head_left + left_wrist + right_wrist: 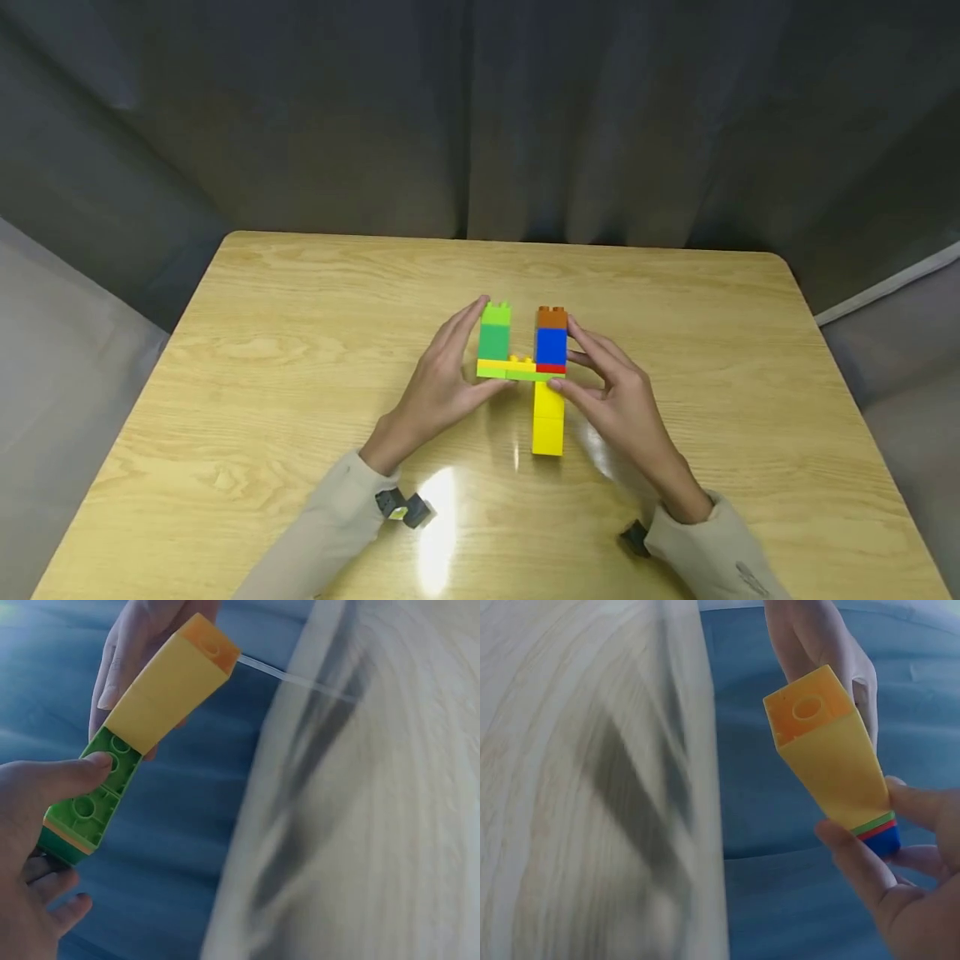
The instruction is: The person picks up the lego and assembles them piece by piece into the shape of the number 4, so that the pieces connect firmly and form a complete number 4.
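Observation:
A structure of toy building bricks is held above the table, seen in all three views. Its left stack is a lime brick over a green one; its right stack is brown, blue and red. Yellow and light green plates join them, and a yellow column extends below the right side. My left hand grips the left end, the thumb pressing the studless underside of the green plates. With thumb and fingers, my right hand pinches the right end near the blue brick. The column's hollow end shows in the right wrist view.
The wooden table spreads beneath both hands, with light reflecting near its front. A dark curtain hangs behind its far edge. Small dark devices sit on the left sleeve's cuff, and another dark device is at the right cuff.

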### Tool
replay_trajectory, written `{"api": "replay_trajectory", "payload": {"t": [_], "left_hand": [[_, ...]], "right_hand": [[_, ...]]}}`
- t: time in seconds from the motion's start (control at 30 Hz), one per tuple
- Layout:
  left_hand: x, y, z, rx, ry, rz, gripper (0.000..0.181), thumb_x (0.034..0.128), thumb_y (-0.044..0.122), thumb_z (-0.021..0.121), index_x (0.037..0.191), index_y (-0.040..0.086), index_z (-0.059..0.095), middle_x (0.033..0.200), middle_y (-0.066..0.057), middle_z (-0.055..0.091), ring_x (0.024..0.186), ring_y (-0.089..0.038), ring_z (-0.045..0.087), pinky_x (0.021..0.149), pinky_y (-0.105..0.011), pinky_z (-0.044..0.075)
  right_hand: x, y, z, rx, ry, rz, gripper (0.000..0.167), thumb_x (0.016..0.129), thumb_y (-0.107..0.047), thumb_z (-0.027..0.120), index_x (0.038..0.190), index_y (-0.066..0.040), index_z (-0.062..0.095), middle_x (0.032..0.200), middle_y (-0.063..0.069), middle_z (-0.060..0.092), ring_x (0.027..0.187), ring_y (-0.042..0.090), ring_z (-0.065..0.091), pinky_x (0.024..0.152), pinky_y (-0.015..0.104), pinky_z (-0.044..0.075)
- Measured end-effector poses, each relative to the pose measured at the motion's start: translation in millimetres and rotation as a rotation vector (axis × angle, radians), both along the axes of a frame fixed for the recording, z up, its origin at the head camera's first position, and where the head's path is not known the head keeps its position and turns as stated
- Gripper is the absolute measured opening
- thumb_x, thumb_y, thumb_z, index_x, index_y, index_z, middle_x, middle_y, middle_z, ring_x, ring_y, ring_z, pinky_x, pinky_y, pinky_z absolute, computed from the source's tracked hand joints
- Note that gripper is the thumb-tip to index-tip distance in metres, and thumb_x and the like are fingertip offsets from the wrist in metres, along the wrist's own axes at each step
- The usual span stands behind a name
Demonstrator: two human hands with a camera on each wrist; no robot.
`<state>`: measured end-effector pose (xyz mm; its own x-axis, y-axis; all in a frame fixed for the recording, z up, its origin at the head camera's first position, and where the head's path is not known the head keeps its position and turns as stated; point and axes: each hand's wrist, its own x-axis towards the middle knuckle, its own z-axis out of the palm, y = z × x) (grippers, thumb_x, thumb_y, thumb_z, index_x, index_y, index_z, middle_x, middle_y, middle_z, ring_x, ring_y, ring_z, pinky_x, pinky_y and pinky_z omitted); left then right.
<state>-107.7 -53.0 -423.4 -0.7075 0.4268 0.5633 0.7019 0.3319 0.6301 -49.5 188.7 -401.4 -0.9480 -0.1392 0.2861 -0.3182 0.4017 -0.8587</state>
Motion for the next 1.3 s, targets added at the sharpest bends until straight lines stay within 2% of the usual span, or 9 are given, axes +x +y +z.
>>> {"api": "replay_trajectory", "payload": {"t": [0.2, 0.33, 0.5, 0.77, 1.13, 1.2, 1.3], "left_hand": [[-8.7, 0.1, -17.1, -0.066, -0.151, 0.072, 0.102, 0.0758, 0.02, 0.096, 0.156, -0.002, 0.037, 0.156, -0.019, 0.047, 0.143, -0.034, 0.047, 0.116, -0.046, 0.04], [-11.8, 0.7, -25.9, -0.098, -0.211, 0.106, 0.101, 0.0751, 0.026, 0.097, 0.155, -0.001, 0.041, 0.155, -0.019, 0.049, 0.14, -0.035, 0.05, 0.113, -0.047, 0.043], [-14.0, 1.0, -31.7, -0.097, -0.256, 0.134, 0.101, 0.0733, 0.026, 0.098, 0.154, 0.001, 0.044, 0.153, -0.018, 0.052, 0.137, -0.037, 0.053, 0.111, -0.049, 0.045], [-14.2, 1.1, -39.7, -0.114, -0.333, 0.149, 0.1, 0.0746, 0.027, 0.097, 0.154, -0.003, 0.044, 0.151, -0.02, 0.053, 0.138, -0.038, 0.051, 0.112, -0.05, 0.044], [-18.6, 2.5, -47.8, -0.226, -0.476, 0.146, 0.102, 0.0794, 0.032, 0.094, 0.158, 0.0, 0.037, 0.157, -0.021, 0.046, 0.142, -0.038, 0.047, 0.115, -0.048, 0.041], [-18.9, 2.9, -49.6, -0.249, -0.481, 0.146, 0.102, 0.0798, 0.033, 0.093, 0.158, -0.001, 0.037, 0.155, -0.022, 0.048, 0.139, -0.039, 0.049, 0.114, -0.049, 0.042], [-18.9, 3.7, -51.8, -0.28, -0.447, 0.142, 0.102, 0.0802, 0.033, 0.093, 0.158, -0.003, 0.037, 0.15, -0.023, 0.053, 0.13, -0.04, 0.056, 0.111, -0.05, 0.045]], "right_hand": [[-13.6, 0, -14.0, 0.072, -0.136, -0.007, 0.073, 0.096, -0.007, 0.074, 0.16, -0.014, 0.04, 0.156, 0.015, 0.048, 0.125, 0.033, 0.064, 0.087, 0.036, 0.059], [-17.7, -2, -20.5, 0.104, -0.181, -0.009, 0.072, 0.098, -0.01, 0.074, 0.16, -0.011, 0.039, 0.16, 0.012, 0.044, 0.126, 0.032, 0.063, 0.092, 0.04, 0.057], [-22.2, -5, -24.9, 0.126, -0.204, -0.02, 0.07, 0.098, -0.009, 0.073, 0.159, -0.008, 0.039, 0.16, 0.013, 0.044, 0.127, 0.032, 0.063, 0.093, 0.041, 0.056], [-26.7, -8, -33.4, 0.159, -0.27, -0.025, 0.068, 0.1, -0.008, 0.07, 0.159, -0.005, 0.039, 0.156, 0.019, 0.047, 0.128, 0.034, 0.061, 0.097, 0.043, 0.054], [-33.8, -13, -42.6, 0.222, -0.383, -0.028, 0.07, 0.102, -0.01, 0.068, 0.161, -0.004, 0.031, 0.155, 0.022, 0.047, 0.126, 0.033, 0.063, 0.097, 0.044, 0.055], [-34.1, -14, -43.8, 0.247, -0.407, -0.033, 0.071, 0.102, -0.011, 0.068, 0.161, -0.003, 0.031, 0.154, 0.022, 0.048, 0.126, 0.033, 0.063, 0.1, 0.045, 0.054], [-34.0, -15, -44.6, 0.294, -0.418, -0.045, 0.071, 0.102, -0.012, 0.069, 0.161, -0.002, 0.031, 0.153, 0.022, 0.05, 0.128, 0.034, 0.062, 0.105, 0.048, 0.05]]}}
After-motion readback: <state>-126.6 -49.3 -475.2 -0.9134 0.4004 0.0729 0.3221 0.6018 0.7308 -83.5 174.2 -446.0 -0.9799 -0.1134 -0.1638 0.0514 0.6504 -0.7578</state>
